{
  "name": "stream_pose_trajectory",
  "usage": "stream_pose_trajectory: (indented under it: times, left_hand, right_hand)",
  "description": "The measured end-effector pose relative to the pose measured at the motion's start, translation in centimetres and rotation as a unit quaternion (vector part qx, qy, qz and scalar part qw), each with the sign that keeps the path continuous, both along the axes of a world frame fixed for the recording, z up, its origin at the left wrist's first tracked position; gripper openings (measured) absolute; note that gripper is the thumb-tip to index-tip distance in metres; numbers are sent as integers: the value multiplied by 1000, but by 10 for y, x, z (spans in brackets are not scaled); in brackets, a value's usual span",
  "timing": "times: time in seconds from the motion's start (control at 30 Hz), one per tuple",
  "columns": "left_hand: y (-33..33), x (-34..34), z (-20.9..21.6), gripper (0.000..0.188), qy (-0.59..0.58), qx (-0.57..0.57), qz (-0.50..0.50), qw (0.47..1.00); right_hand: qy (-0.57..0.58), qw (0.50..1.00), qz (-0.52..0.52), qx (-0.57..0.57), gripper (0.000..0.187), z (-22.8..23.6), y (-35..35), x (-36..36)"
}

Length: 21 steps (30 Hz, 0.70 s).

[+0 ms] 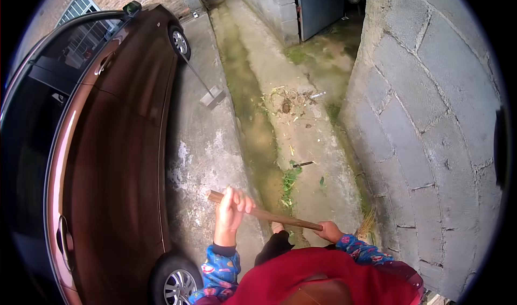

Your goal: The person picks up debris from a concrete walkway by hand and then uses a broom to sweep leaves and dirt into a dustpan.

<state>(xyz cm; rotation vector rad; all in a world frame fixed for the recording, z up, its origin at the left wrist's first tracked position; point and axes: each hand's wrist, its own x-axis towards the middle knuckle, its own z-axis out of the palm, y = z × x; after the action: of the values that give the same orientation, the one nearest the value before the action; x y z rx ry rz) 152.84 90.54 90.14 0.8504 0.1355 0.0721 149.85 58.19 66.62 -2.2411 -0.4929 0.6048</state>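
Observation:
A wooden pole [280, 219] slants across in front of my body, its upper end sticking out to the left. My left hand [231, 208] is wrapped round it near that end. Lower down, my right hand [329, 232] grips the pole beside my red garment. Whatever the pole carries beyond my right hand is hidden, so I cannot tell what tool it is. Ahead on the concrete lies a pile of brown and pale plant litter [287, 103]. Nearer to me are green leaves [289, 186] and a short dark stick-like piece [303, 164].
A brown car [118, 143] stands along the left. By its front wheel is a long-handled dustpan [212, 96]. A grey block wall [409, 116] rises on the right. A shallow mossy gutter [253, 122] runs between the concrete strips. Farther off stands a dark metal door [320, 9].

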Motion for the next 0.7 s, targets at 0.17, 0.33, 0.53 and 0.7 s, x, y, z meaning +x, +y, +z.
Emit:
stream_pose_trajectory:
  times: [0.17,0.33,0.53,0.7]
  left_hand:
    - [-14,29,-41,34,33,22,-164,986]
    - [-39,41,-25,33,15,87,-240,967]
    - [34,35,-22,37,18,134,-110,985]
    - [71,44,43,39,-73,238,-35,968]
  right_hand:
    - [48,980,-152,-123,25,-40,-3,-45]
    - [48,972,-204,-105,19,-101,-4,-51]
    - [39,972,-220,-71,12,-124,120,4]
    - [4,980,-199,10,11,-79,218,110]
